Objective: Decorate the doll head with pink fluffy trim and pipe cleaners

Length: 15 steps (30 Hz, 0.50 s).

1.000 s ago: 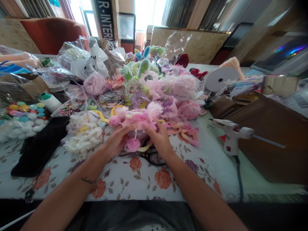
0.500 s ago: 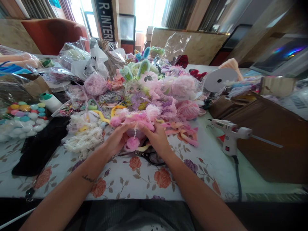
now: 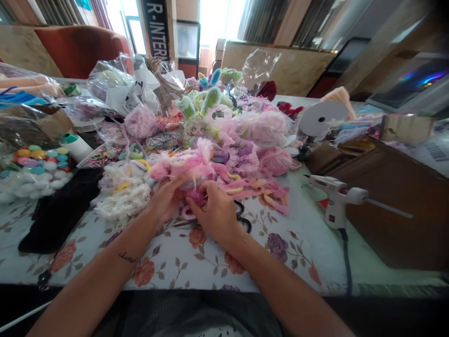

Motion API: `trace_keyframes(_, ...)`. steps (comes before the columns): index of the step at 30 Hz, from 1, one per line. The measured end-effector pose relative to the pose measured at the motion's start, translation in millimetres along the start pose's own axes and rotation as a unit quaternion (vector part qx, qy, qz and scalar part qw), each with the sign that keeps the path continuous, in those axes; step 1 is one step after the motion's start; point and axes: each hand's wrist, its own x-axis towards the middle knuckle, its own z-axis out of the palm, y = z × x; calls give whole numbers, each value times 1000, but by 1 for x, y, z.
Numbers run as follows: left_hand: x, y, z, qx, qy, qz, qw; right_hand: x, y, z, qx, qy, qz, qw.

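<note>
My left hand [image 3: 166, 199] is closed around the left side of a fluffy pink craft piece [image 3: 180, 164], which has fuzzy trim and a short string of white beads [image 3: 195, 180]. At the lower end of that string my right hand [image 3: 215, 213] pinches a pink pom-pom [image 3: 195, 196], with thumb and fingers pressed together. Black-handled scissors [image 3: 244, 224] lie on the floral cloth, partly hidden behind the right hand. Twisted pink and yellow fuzzy strips [image 3: 259, 185] stretch out to the right of the piece. Just beyond it sits a doll [image 3: 196, 128] with green rabbit ears.
A white glue gun [image 3: 329, 189] rests at the right before a brown box [image 3: 400, 210]. White fringed yarn [image 3: 122, 201], black fabric [image 3: 59, 213] and a bag of coloured balls [image 3: 38, 173] lie left. Pink yarn [image 3: 275, 161] and a white spool [image 3: 321, 119] stand farther back.
My right hand has moved from the piece's upper edge down to the pom-pom and now pinches it. The pink piece has tilted and shifted slightly left, and more of the scissors' handles shows.
</note>
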Motion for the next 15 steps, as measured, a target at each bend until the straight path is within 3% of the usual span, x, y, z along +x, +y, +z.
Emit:
trace_keyframes(4, 1, 1, 0, 11, -9, 5, 1000, 5, -4, -10, 146, 30, 33, 988)
trace_keyframes(7, 1, 0, 0, 18, -24, -9, 1000, 13, -5, -22, 312, 41, 97, 944)
trace_keyframes(12, 2, -3, -4, 29, -34, -30, 999, 22, 0, -40, 479, -109, 231, 840)
trace_keyframes(15, 2, -4, -4, 44, -22, -23, 999, 26, 4, -47, 505, -150, 254, 811)
